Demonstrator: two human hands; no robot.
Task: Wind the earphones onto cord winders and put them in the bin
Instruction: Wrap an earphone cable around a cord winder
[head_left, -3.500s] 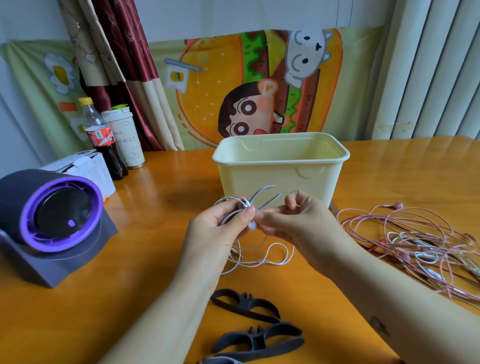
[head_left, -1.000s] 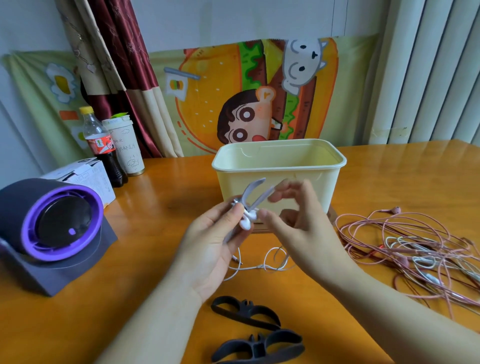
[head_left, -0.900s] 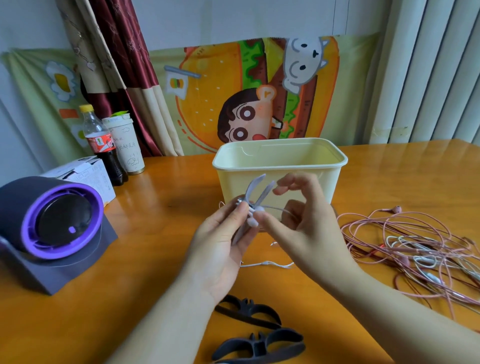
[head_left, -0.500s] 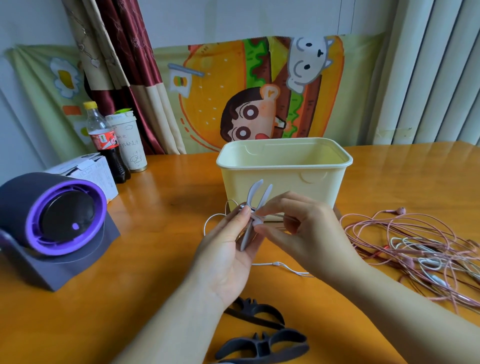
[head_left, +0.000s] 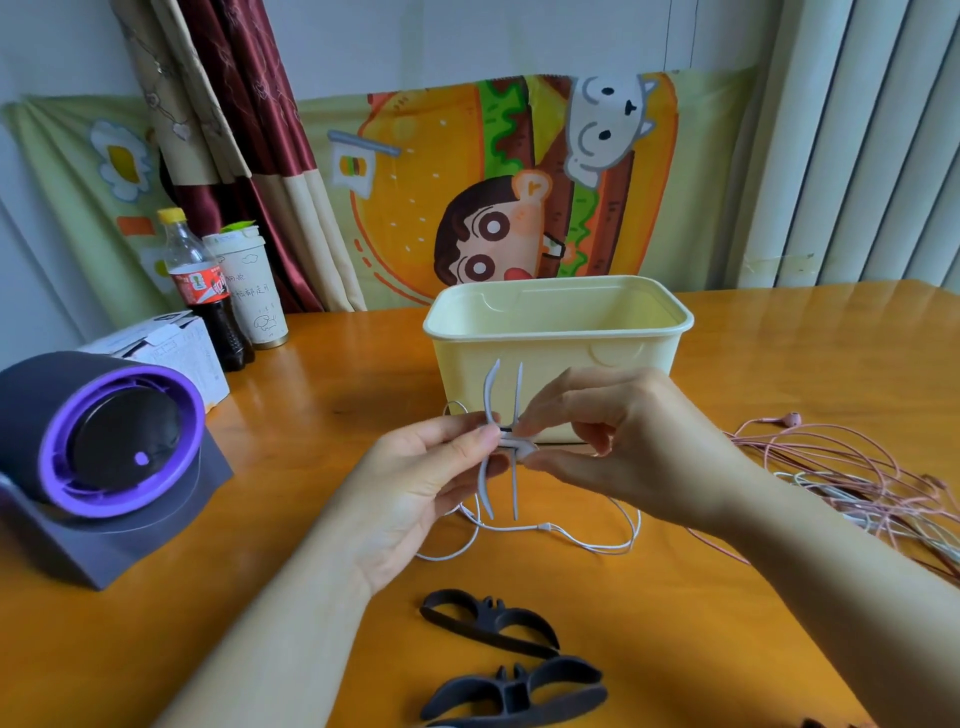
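A pale grey cord winder (head_left: 491, 384) stands upright in front of the cream bin (head_left: 558, 332). My left hand (head_left: 415, 483) pinches its middle from the left. My right hand (head_left: 618, 441) pinches the white earphone cord at the winder's centre from the right. The rest of the white earphone cord (head_left: 571, 535) trails in loops on the table below both hands. Two dark winders (head_left: 488, 626) (head_left: 514, 693) lie near the front edge.
A tangle of pink and white earphones (head_left: 852, 478) lies on the right of the wooden table (head_left: 779, 353). At the left stand a purple-rimmed device (head_left: 104, 447), a white box (head_left: 166, 345), a cola bottle (head_left: 202, 291) and a paper cup (head_left: 249, 291).
The winder has turned from tilted to upright between my hands. The loose cord on the table has shifted and spread further to the right.
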